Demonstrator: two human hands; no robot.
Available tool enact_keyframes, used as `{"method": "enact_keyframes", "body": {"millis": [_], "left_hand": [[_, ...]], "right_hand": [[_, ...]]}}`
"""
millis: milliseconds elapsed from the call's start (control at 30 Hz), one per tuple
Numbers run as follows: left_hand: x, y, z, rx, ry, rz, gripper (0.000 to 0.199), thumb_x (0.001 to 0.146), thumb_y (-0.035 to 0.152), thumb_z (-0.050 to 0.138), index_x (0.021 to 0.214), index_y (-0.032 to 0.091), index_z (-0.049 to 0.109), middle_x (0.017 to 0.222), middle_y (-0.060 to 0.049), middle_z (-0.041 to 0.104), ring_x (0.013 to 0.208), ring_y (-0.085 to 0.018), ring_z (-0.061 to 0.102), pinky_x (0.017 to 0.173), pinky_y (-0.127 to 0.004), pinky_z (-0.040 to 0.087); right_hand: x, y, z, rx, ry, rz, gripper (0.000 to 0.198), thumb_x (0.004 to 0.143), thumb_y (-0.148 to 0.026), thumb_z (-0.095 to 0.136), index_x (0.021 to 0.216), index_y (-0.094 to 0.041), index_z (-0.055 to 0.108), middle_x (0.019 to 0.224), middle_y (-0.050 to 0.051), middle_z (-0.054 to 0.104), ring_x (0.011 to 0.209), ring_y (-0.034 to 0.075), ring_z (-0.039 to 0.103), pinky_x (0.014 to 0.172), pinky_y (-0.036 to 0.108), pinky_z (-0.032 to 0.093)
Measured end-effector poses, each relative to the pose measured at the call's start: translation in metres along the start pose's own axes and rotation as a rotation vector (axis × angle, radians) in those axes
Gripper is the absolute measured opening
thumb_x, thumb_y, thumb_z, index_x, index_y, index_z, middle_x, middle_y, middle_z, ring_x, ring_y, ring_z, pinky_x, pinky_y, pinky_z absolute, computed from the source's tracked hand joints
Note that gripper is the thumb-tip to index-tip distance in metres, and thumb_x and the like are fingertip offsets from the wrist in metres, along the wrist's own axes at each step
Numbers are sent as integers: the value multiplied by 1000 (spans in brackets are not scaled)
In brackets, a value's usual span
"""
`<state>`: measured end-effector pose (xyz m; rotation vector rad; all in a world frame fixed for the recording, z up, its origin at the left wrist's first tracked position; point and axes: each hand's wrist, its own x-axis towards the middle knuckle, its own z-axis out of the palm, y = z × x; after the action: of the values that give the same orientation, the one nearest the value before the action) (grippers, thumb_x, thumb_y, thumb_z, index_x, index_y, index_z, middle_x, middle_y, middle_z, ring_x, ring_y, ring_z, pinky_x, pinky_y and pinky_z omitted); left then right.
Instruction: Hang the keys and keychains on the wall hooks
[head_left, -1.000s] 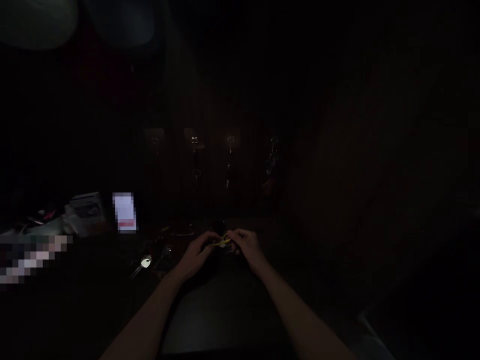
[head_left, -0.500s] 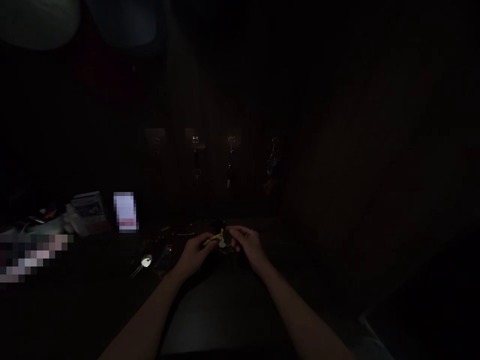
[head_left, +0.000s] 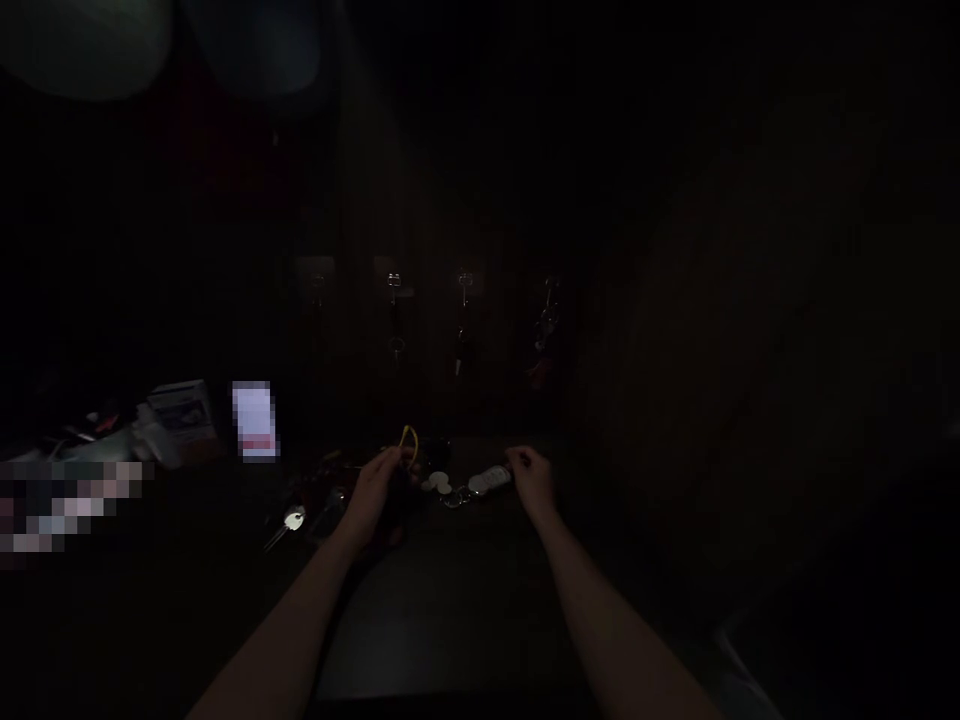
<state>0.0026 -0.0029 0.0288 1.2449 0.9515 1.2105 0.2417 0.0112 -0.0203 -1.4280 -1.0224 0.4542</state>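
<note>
In the dim light my left hand (head_left: 375,488) is closed in a pinch on a yellow cord (head_left: 412,447), which stands up in a loop at the fingertips. To its right lies a metal key ring (head_left: 456,498) with pale round-headed keys (head_left: 441,482) beside it. A whitish oblong tag (head_left: 490,479) extends from the ring toward my right hand (head_left: 532,480). The thumb and fingers of that hand are pinched together by the tag's far end; whether they grip it is too dark to make out. A small dark object (head_left: 435,454) sits behind the keys.
Several metal hooks (head_left: 394,283) line the dark panel ahead, some with keys (head_left: 546,325) hanging. Left of my hands lie a bright key (head_left: 295,517) and dark tangled items. Farther left are a glowing blurred-out rectangle (head_left: 255,420), a box (head_left: 184,412) and clutter.
My hands have moved apart, the left to the left with the yellow cord, the right to the right. The key ring and whitish tag now show between them.
</note>
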Motion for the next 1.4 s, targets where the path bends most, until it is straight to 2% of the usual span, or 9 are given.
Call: {"method": "enact_keyframes", "body": {"millis": [233,433,533,667,867,967,1167,1400], "left_hand": [[3,-6,-5,-141,-1,-9,36,72,47,58,92,18,65,81,-3,67,67,-14,61,62,-24,45],[7,-3,-13,-224,123,20,39,66,45,66,92,16,65,81,-4,68,69,-15,63,64,-25,47],[11,12,-16,-246,225,78,42,64,45,68,93,15,65,83,-6,68,70,-15,62,62,-24,47],[23,46,-22,-233,328,161,42,63,43,68,94,15,65,84,-6,68,66,-13,61,56,-23,46],[52,85,-30,-77,319,277,40,62,46,68,89,17,67,80,-3,66,59,-8,56,52,-18,41],[66,99,-22,-42,267,331,39,64,48,67,88,17,67,77,-2,65,57,-6,53,51,-16,40],[93,127,10,-122,193,412,30,68,42,66,84,17,65,69,1,61,51,-4,50,48,-15,39],[115,137,27,-225,194,324,19,74,33,62,76,14,61,63,2,59,45,-3,48,46,-15,39]], "right_hand": [[0,5,2,-63,-23,-21,24,69,-41,48,61,-21,59,52,-1,57,56,17,54,55,26,38],[2,7,3,-82,-7,-38,25,69,-42,47,61,-21,58,55,0,58,57,17,54,56,26,38],[3,8,4,-78,-12,-48,25,68,-42,47,60,-21,57,54,0,57,57,17,54,54,26,38],[4,8,4,-72,-21,-47,24,68,-41,47,61,-22,58,55,-1,57,57,17,54,54,25,38],[2,3,4,-77,-39,21,23,68,-41,46,59,-22,56,54,-1,57,55,16,53,53,25,38],[2,3,4,-73,-35,5,22,67,-41,47,60,-22,56,54,-1,57,56,16,54,54,25,38],[2,4,2,-98,-46,3,23,68,-42,46,61,-22,56,55,-1,57,57,16,55,54,25,39],[3,4,3,-79,-34,-14,22,67,-41,46,61,-23,55,56,-1,58,59,17,57,56,25,40]]}}
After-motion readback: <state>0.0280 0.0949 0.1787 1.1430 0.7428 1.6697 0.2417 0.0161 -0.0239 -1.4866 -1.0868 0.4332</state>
